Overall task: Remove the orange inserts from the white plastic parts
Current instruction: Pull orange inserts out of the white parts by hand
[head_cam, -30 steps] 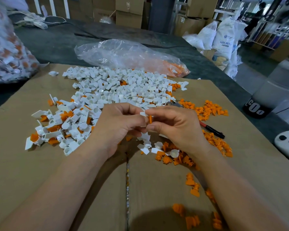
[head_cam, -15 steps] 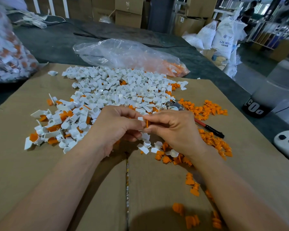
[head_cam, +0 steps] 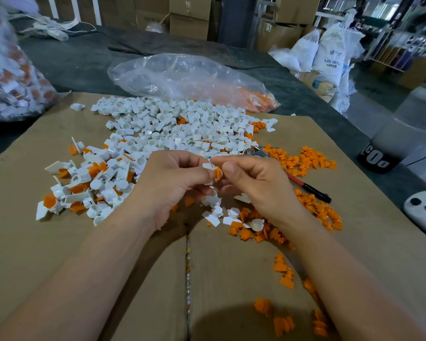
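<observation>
My left hand [head_cam: 172, 185] and my right hand [head_cam: 258, 188] meet fingertip to fingertip above the cardboard sheet [head_cam: 47, 254]. Between them sits a small white plastic part [head_cam: 207, 166] with an orange insert [head_cam: 218, 173] at its right end. My left thumb and fingers pinch the white part. My right thumb and forefinger close on the orange insert. Behind the hands lies a broad heap of white parts [head_cam: 177, 126]. To the left is a heap of parts with orange inserts [head_cam: 84, 185] inside them.
Loose orange inserts lie right of the hands [head_cam: 303, 161], near my right wrist [head_cam: 256, 232] and along my right forearm [head_cam: 284, 274]. A red-and-black pen [head_cam: 310, 189] lies at the right, a white controller [head_cam: 423, 212] at the edge. A clear plastic bag [head_cam: 182, 75] lies behind.
Both hands have lifted slightly toward the white heap. The orange insert now shows more between the fingertips, turned to show its flat face.
</observation>
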